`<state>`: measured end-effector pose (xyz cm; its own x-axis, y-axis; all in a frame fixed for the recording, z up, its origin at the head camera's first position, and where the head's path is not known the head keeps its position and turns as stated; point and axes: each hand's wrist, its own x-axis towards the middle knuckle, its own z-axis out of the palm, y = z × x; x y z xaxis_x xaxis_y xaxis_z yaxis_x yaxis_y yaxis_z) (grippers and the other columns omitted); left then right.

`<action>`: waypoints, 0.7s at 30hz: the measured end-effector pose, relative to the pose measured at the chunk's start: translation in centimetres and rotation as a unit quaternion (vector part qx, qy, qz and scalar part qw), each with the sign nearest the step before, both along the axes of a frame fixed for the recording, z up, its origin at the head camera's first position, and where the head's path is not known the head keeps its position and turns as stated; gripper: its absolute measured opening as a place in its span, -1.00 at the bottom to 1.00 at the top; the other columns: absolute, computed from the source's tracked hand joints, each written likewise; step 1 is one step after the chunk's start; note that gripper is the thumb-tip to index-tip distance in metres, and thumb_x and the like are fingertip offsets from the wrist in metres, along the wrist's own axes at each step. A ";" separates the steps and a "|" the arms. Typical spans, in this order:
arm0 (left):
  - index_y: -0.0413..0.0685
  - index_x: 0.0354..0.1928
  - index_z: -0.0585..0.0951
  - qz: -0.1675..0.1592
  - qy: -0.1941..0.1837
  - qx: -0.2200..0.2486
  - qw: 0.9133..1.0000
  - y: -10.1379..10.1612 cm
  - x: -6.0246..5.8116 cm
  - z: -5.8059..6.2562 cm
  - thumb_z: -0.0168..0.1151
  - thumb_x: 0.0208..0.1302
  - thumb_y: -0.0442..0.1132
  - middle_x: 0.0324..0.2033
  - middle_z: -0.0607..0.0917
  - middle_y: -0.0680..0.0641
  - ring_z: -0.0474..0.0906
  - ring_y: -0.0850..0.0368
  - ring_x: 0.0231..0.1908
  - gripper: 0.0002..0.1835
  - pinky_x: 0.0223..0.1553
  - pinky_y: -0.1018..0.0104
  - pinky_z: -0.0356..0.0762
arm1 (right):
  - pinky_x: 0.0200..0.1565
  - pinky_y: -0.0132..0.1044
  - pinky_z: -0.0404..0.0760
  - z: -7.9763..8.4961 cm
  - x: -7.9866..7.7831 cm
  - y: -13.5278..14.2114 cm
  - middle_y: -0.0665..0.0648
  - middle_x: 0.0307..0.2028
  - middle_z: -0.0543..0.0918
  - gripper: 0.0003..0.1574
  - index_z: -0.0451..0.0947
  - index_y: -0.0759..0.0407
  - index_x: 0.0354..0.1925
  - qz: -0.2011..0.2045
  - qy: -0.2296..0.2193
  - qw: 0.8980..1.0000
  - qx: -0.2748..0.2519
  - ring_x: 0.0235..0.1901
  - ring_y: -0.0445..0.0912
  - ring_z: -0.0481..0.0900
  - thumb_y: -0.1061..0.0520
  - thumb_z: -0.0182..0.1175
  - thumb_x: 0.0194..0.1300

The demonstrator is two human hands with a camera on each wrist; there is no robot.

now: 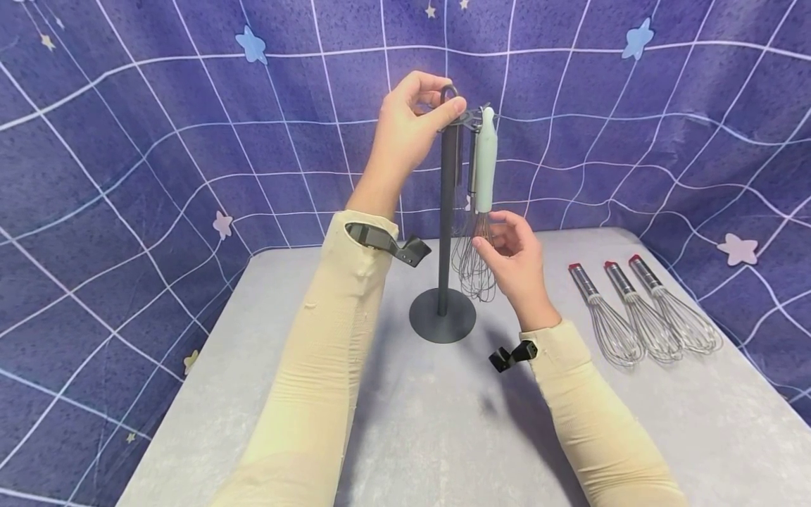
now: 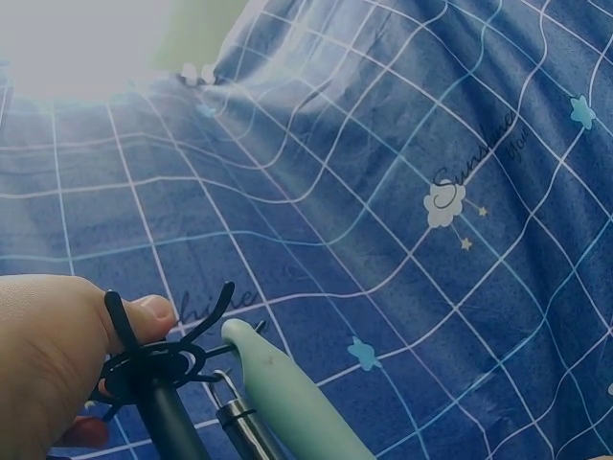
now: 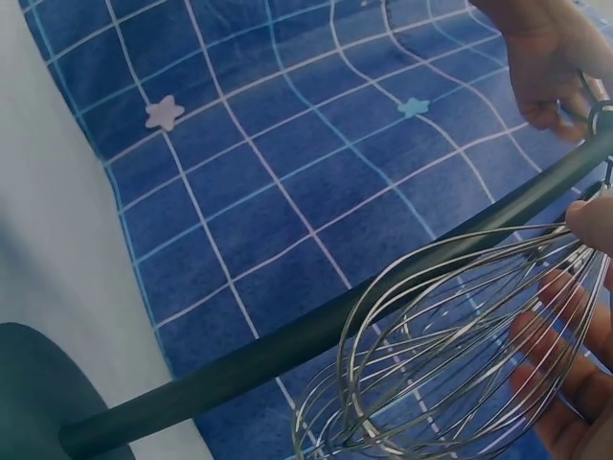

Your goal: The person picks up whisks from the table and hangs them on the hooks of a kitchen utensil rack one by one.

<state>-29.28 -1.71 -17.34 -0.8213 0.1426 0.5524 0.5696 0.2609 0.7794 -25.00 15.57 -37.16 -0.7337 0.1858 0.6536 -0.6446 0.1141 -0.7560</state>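
A dark metal stand (image 1: pixel 446 225) with a round base stands upright on the table, hooks circling its top. My left hand (image 1: pixel 408 130) grips the stand's top ring; in the left wrist view, its thumb and fingers show beside the hooks (image 2: pixel 158 364). A whisk with a mint-green handle (image 1: pixel 486 165) hangs handle-up at the right side of the stand. My right hand (image 1: pixel 518 260) pinches this whisk's wires below the handle, thumb in front and fingers behind. Close beside it hangs a silver-handled whisk (image 2: pixel 247 429); the wires (image 3: pixel 450 326) of the two overlap.
Three silver whisks with red-tipped handles lie side by side at the right of the grey table (image 1: pixel 405 415): a left one (image 1: pixel 611 331), a middle one (image 1: pixel 646 320) and a right one (image 1: pixel 681 313). A blue gridded cloth (image 1: pixel 304 155) with stars hangs behind the table.
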 end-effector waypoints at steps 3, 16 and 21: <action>0.01 0.07 0.65 0.001 0.001 0.002 1.000 0.0 -0.1 -0.1 0.46 0.25 -0.10 -0.11 0.67 0.01 0.60 0.13 -0.18 -0.63 -0.07 0.33 0.51 | -0.25 -0.39 0.54 -0.3 -0.2 0.0 0.00 -0.28 0.67 -0.40 0.48 0.37 0.17 0.000 -0.009 1.000 0.001 -0.38 -0.20 0.56 0.44 0.39 0.17; 0.00 0.06 0.65 0.003 0.002 0.007 1.000 0.1 -0.2 -0.2 0.47 0.24 -0.10 -0.11 0.66 0.01 0.58 0.14 -0.24 -0.62 -0.10 0.32 0.50 | -0.14 -0.35 0.57 -0.4 1.0 -0.2 0.52 -0.13 0.66 -0.46 0.43 0.47 0.15 0.040 0.002 0.999 0.017 -0.30 -0.20 0.64 0.45 0.33 0.22; -0.01 0.06 0.64 0.006 0.005 0.008 1.000 0.2 -0.2 -0.2 0.48 0.24 -0.10 -0.14 0.66 0.02 0.55 0.15 -0.30 -0.62 -0.11 0.33 0.48 | -0.11 -0.37 0.57 -0.5 1.5 -0.2 0.58 -0.06 0.62 -0.46 0.38 0.53 0.17 0.055 -0.012 0.998 0.020 -0.26 -0.25 0.63 0.45 0.28 0.25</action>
<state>-29.45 -1.55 -17.50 -0.8172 0.1248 0.5626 0.5745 0.2550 0.7778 -23.48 15.42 -37.64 -0.7633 0.0771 0.6415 -0.6373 0.0733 -0.7671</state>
